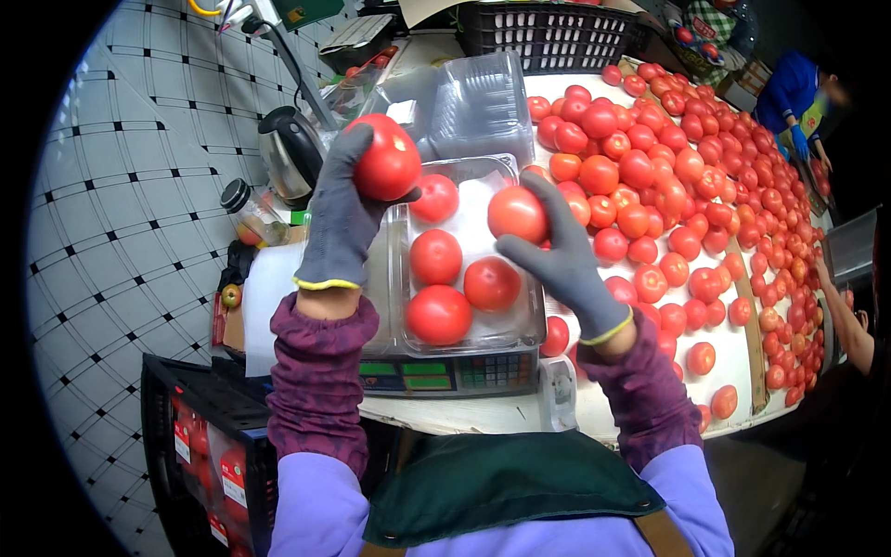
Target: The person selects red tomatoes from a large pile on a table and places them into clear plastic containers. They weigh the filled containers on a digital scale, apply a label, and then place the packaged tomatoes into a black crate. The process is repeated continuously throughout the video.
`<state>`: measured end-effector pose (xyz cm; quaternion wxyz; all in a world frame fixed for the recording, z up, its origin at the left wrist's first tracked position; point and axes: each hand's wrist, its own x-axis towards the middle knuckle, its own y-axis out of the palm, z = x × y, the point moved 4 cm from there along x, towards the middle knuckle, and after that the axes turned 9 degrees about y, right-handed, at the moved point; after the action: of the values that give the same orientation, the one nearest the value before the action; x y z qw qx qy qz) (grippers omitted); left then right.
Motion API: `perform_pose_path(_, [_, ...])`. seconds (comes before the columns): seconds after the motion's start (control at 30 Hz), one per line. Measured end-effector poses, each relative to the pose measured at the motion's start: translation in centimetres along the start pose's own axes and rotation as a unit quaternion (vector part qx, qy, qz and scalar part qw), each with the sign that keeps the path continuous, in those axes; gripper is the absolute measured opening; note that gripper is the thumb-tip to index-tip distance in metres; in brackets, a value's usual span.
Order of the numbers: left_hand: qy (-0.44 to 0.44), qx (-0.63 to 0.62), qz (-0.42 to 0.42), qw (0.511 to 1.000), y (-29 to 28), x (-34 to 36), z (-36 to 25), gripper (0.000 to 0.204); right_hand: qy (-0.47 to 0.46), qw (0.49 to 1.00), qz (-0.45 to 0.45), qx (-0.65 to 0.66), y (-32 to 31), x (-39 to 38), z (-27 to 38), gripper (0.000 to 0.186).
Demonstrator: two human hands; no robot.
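Floor [139, 269] is laid in pale grey tile, broken up by small black squares and thin dark lines; some glare is caught at upper left. White worktop [483, 413] is brightly lit and divided at right by a wood strip [756, 371]. Its far edge is taken up by a black basket [548, 42]. Far right background is lost in shadow.

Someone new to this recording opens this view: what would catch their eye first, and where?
The great spread of loose red tomatoes covering much of the table's right side. Next, near the centre, the gray-gloved left hand and right hand each hold one tomato, beside four more in a clear plastic tray on a scale. The black-and-white patterned floor fills the left.
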<state>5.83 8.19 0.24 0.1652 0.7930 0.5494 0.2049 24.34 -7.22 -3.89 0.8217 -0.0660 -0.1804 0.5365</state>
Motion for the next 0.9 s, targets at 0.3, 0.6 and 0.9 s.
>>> perform_pose_path(0.3, [0.079, 0.157, 0.074, 0.982, 0.6, -3.1, -3.1, 0.061, 0.050, 0.990, 0.069, 0.108, 0.3, 3.6, -0.7, 0.053])
perform_pose_path(0.6, [0.089, 0.371, 0.293, 0.877, 4.0, -1.4, -6.0, 0.040, 0.241, 0.874, -0.032, 0.420, -8.0, -4.1, -4.4, 0.059])
perform_pose_path(0.9, [0.139, 0.653, 0.374, 0.644, 1.1, 1.7, 2.5, 0.050, 0.237, 0.957, -0.163, -0.035, -16.8, -9.8, -10.8, 0.060])
